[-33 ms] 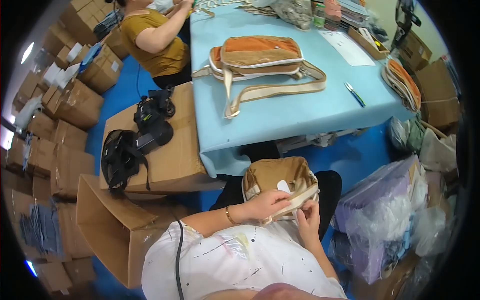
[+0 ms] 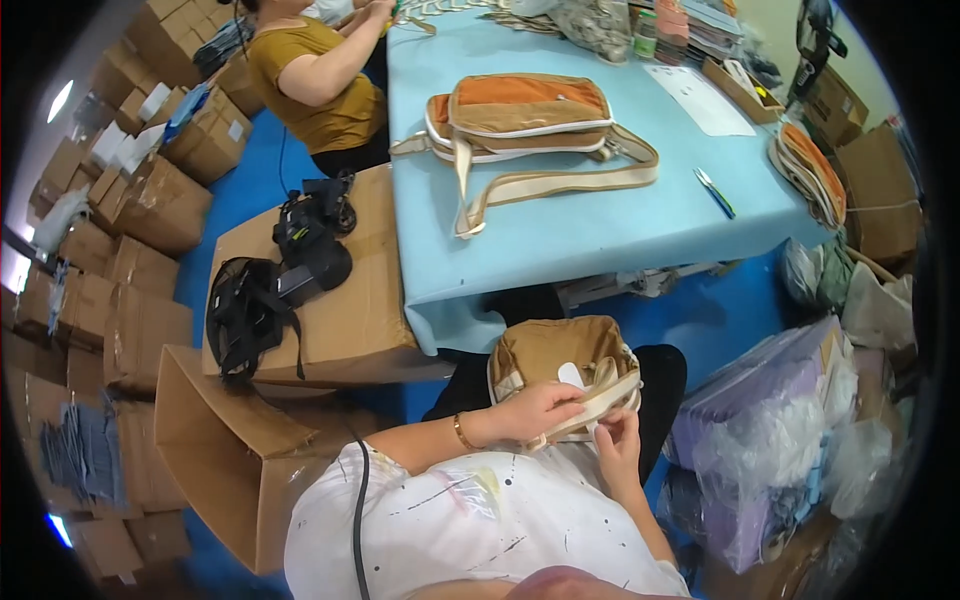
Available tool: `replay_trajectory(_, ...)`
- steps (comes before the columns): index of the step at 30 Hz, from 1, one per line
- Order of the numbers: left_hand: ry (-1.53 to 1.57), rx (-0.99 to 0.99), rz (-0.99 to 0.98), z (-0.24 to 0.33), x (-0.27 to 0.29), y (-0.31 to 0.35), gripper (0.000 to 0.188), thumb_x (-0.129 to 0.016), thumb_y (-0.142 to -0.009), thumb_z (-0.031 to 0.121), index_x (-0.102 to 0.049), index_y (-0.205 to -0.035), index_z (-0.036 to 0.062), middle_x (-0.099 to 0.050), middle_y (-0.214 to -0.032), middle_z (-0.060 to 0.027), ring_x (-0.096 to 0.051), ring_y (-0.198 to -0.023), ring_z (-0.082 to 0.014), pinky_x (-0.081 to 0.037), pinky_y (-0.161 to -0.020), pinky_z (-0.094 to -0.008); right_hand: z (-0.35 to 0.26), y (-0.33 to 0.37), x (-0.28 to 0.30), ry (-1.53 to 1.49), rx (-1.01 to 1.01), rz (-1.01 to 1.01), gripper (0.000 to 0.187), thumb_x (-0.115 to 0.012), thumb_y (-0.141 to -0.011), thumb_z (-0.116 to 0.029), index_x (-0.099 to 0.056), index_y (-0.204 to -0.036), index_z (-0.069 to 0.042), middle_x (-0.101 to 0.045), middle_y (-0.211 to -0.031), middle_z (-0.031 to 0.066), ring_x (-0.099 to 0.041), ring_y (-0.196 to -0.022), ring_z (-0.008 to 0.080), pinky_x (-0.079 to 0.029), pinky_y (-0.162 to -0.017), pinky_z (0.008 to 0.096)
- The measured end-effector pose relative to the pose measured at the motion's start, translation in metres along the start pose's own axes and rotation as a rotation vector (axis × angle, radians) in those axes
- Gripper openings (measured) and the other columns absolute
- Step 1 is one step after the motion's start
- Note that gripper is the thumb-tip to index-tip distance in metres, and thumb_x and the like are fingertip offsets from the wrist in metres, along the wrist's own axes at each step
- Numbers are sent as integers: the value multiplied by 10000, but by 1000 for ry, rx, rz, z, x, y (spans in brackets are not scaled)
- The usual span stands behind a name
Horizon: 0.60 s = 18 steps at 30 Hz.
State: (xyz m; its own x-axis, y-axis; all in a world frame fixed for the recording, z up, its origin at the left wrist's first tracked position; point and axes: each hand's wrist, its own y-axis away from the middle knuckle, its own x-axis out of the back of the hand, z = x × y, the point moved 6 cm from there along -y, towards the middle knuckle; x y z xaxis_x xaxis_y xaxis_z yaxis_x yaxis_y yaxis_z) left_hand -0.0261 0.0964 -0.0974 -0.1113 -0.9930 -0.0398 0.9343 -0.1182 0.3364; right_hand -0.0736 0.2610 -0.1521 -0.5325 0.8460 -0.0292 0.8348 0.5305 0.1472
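Note:
A tan fabric bag [image 2: 545, 345] rests on my lap, its top toward me. My left hand [image 2: 540, 410], with a bracelet at the wrist, is closed on the bag's cream webbing strap [image 2: 612, 398]. Close to the bag's right corner, my right hand [image 2: 620, 440] pinches the same strap between thumb and fingers. A small white tag [image 2: 570, 374] shows against the bag's tan cloth, just above my left hand. My fingers hide part of the strap and the bag's near edge.
A blue-covered table [image 2: 560, 235] ahead bears an orange-and-tan bag [image 2: 530, 110] and thread snips [image 2: 714, 192]. Black gear [image 2: 310, 250] lies on a carton [image 2: 370, 310] at left, by an open box [image 2: 215, 460]. Plastic-wrapped bundles [image 2: 750, 440] stand right. A co-worker [image 2: 320, 90] is far left.

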Motion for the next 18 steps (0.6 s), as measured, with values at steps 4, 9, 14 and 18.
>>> replay_trajectory(4, -342, -271, 105, -3, -2, 0, 263, -541, -915, 189, -591, -1094, 3, -584, -923, -154, -589, -852, -244, -465, -749, -327, -8, 14, -20, -438, -510, -184, 135, -508, -912, -74, -516, -1046, -67, -525, -764, 13, -472, -557, 84, -385, -486, 213)
replay_trajectory(9, -421, -330, 188, -12, -6, -1, 270, -551, -910, 214, -602, -1085, 16, -572, -934, -164, -571, -871, -276, -455, -778, -339, 18, 8, -21, -754, -576, -285, 161, -460, -944, -98, -542, -1082, -94, -542, -712, -1, -452, -511, 69, -339, -448, 203)
replay_trajectory(14, -327, -343, 225, -13, -7, 0, 304, -589, -896, 177, -458, -1101, -5, -550, -866, -131, -579, -799, -228, -467, -727, -319, 31, 4, -21, -594, -632, -151, 152, -465, -940, -92, -554, -1064, -94, -553, -736, -9, -449, -514, 69, -362, -467, 208)
replay_trajectory(18, -204, -199, 300, -34, -4, -2, 366, -648, -869, 179, -332, -970, 25, -536, -837, -94, -570, -786, -112, -472, -661, -244, 25, 5, -23, -629, -603, -125, 168, -483, -925, -68, -546, -1080, -86, -547, -743, -10, -453, -520, 66, -372, -474, 206)
